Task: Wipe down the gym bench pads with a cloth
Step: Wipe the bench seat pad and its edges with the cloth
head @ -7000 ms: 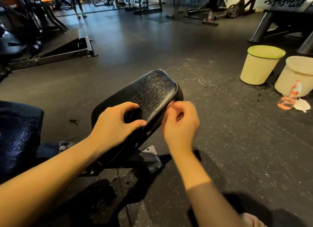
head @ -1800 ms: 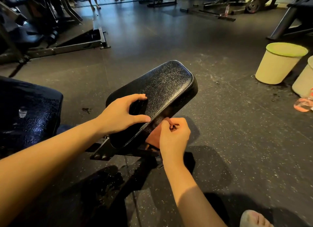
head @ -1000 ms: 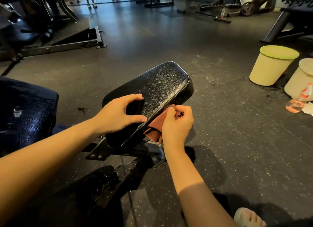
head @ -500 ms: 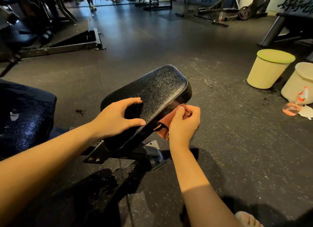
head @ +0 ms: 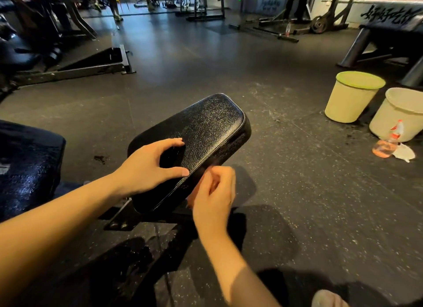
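Nearest the camera, two bare forearms reach forward over a dark, speckled rubber floor (head: 297, 192), and the toe of a pale shoe (head: 327, 298) shows at the bottom right corner. The right hand (head: 214, 192) is curled loosely closed and pressed against the near right side edge of a black, textured leather-look bench pad (head: 206, 128); it is blurred, and only a thin reddish sliver of a cloth (head: 189, 200) shows at its left edge, so whether the fingers actually grip that cloth cannot be told. The left hand (head: 148, 167) lies on top of the pad's near end, spread wide with the thumb stretched along the seam and the fingers arched onto the surface, holding nothing but the pad itself. The pad is tilted, its far end higher, and sits on a dark metal frame (head: 119, 219) bolted beneath it. To the left, a second glossy black pad (head: 27, 164) fills the edge of view. Farther right stand a cream bin with a green rim (head: 350, 98) and, just beside it, a cream bin (head: 400, 114), with a clear spray bottle of pinkish liquid (head: 386, 144) and a crumpled white wipe (head: 404, 152) on the floor in front. Beyond lie dark machine frames (head: 68, 64) and a barbell (head: 270, 32).
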`<state>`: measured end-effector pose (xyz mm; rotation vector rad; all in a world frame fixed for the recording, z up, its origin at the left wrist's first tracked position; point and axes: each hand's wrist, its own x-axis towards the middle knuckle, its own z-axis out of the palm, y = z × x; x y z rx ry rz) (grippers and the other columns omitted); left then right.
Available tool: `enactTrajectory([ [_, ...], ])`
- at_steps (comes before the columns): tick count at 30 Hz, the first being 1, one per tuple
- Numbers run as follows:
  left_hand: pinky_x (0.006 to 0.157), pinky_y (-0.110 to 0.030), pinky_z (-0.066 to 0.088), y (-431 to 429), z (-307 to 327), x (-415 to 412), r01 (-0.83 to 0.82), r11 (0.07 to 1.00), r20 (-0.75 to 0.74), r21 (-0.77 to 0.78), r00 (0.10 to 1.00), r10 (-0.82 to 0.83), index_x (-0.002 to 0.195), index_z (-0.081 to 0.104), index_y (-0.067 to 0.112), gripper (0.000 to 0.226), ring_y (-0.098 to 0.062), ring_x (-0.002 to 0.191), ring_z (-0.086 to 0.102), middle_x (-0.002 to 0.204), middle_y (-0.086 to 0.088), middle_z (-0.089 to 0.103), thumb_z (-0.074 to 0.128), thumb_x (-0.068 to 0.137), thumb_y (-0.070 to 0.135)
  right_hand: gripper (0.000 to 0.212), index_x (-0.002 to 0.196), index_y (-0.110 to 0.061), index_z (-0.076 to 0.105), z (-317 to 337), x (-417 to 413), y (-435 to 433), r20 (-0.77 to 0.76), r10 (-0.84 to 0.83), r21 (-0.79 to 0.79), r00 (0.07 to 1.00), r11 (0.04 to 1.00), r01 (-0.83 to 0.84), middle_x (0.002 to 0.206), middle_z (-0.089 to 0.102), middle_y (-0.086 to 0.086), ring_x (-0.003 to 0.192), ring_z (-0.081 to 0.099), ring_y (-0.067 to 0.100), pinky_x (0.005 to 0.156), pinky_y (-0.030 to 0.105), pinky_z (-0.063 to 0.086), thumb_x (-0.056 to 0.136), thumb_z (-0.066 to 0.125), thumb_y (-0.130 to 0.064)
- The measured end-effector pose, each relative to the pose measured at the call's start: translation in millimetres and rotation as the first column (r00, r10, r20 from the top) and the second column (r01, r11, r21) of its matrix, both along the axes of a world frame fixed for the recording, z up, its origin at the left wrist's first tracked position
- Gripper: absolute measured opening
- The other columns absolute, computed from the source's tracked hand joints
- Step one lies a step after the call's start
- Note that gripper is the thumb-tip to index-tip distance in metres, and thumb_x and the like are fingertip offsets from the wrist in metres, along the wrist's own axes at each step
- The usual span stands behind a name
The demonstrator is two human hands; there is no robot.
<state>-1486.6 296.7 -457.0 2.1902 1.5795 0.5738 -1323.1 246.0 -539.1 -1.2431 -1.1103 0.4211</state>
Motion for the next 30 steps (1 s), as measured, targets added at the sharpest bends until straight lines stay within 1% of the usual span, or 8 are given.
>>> enactTrajectory([
  [3, 0.119, -0.04, 0.037, 0, -1, -1, 0.003, 1.0, 0.0, -0.002, 1.0, -0.003, 0.146, 0.049, 0.04, 0.088, -0.003, 0.141, 0.041, 0.155, 0.025, 0.042, 0.069, 0.067, 0.073, 0.009, 0.093, -0.011, 0.057, -1, -3, -7, 0.064, 0.047, 0.032, 0.997, 0.998, -0.05, 0.092, 0.054, 0.001, 0.083, 0.05, 0.003, 0.076, 0.011, 0.037, 0.094, 0.059, -0.002],
  [9, 0.118, -0.043, 0.038, 0, -3, -1, 0.015, 1.0, 0.029, -0.011, 0.999, -0.015, 0.145, 0.05, 0.04, 0.093, -0.005, 0.14, 0.044, 0.154, 0.024, 0.044, 0.064, 0.064, 0.082, 0.004, 0.095, -0.006, 0.059, 51, 59, 63, 0.03, -0.244, 0.124, 0.969, 0.963, 0.239, 0.095, 0.057, 0.003, 0.084, 0.051, 0.01, 0.076, 0.021, 0.042, 0.094, 0.057, -0.002],
  [13, 0.118, -0.043, 0.038, 1, -1, 1, -0.002, 1.0, 0.023, -0.003, 1.0, 0.002, 0.144, 0.051, 0.04, 0.093, -0.004, 0.14, 0.044, 0.154, 0.024, 0.044, 0.064, 0.061, 0.082, 0.006, 0.095, -0.004, 0.059, -2, -11, -3, 0.093, -0.016, 0.099, 0.996, 0.995, 0.007, 0.095, 0.053, 0.004, 0.082, 0.05, 0.009, 0.075, 0.015, 0.039, 0.095, 0.059, 0.001],
  [16, 0.118, -0.044, 0.038, 1, -3, -1, -0.001, 1.0, 0.028, -0.003, 1.0, 0.001, 0.144, 0.05, 0.041, 0.091, -0.003, 0.142, 0.042, 0.154, 0.025, 0.044, 0.064, 0.063, 0.081, 0.004, 0.095, -0.01, 0.057, -20, -25, -29, 0.281, 0.126, 0.053, 0.951, 0.988, -0.147, 0.094, 0.05, -0.001, 0.078, 0.05, 0.013, 0.066, 0.03, 0.043, 0.095, 0.059, -0.006],
  [20, 0.119, -0.043, 0.038, 1, -4, -2, 0.008, 1.0, 0.027, 0.006, 1.0, -0.008, 0.144, 0.051, 0.04, 0.09, -0.003, 0.141, 0.043, 0.154, 0.024, 0.044, 0.064, 0.065, 0.081, 0.01, 0.089, -0.004, 0.06, 25, 42, 38, 0.179, -0.14, 0.18, 0.974, 0.978, 0.107, 0.09, 0.055, 0.007, 0.08, 0.048, 0.013, 0.071, 0.034, 0.043, 0.089, 0.06, 0.005],
  [23, 0.117, -0.043, 0.039, 0, -2, 0, 0.003, 1.0, 0.031, -0.007, 1.0, -0.003, 0.143, 0.051, 0.04, 0.09, -0.004, 0.139, 0.046, 0.153, 0.023, 0.046, 0.065, 0.064, 0.08, 0.006, 0.095, -0.005, 0.059, 34, 52, 50, 0.135, -0.198, 0.163, 0.971, 0.971, 0.176, 0.095, 0.055, 0.004, 0.083, 0.05, 0.011, 0.072, 0.034, 0.045, 0.092, 0.058, 0.001],
  [28, 0.117, -0.041, 0.039, -2, 0, 1, 0.001, 1.0, 0.005, -0.005, 1.0, -0.001, 0.144, 0.051, 0.037, 0.082, -0.005, 0.138, 0.046, 0.154, 0.021, 0.046, 0.076, 0.072, 0.068, 0.012, 0.102, -0.018, 0.054, -41, -37, -45, 0.309, 0.218, -0.02, 0.926, 0.975, -0.223, 0.097, 0.054, -0.001, 0.084, 0.056, 0.016, 0.069, 0.039, 0.051, 0.095, 0.06, -0.011],
  [30, 0.117, -0.04, 0.038, -2, 0, 2, 0.006, 1.0, 0.0, 0.004, 1.0, -0.006, 0.144, 0.051, 0.036, 0.079, -0.004, 0.138, 0.046, 0.154, 0.021, 0.046, 0.076, 0.074, 0.063, 0.009, 0.101, -0.019, 0.055, -45, -38, -51, 0.373, 0.266, -0.029, 0.889, 0.961, -0.276, 0.097, 0.055, -0.001, 0.085, 0.057, 0.016, 0.071, 0.04, 0.051, 0.095, 0.06, -0.014],
])
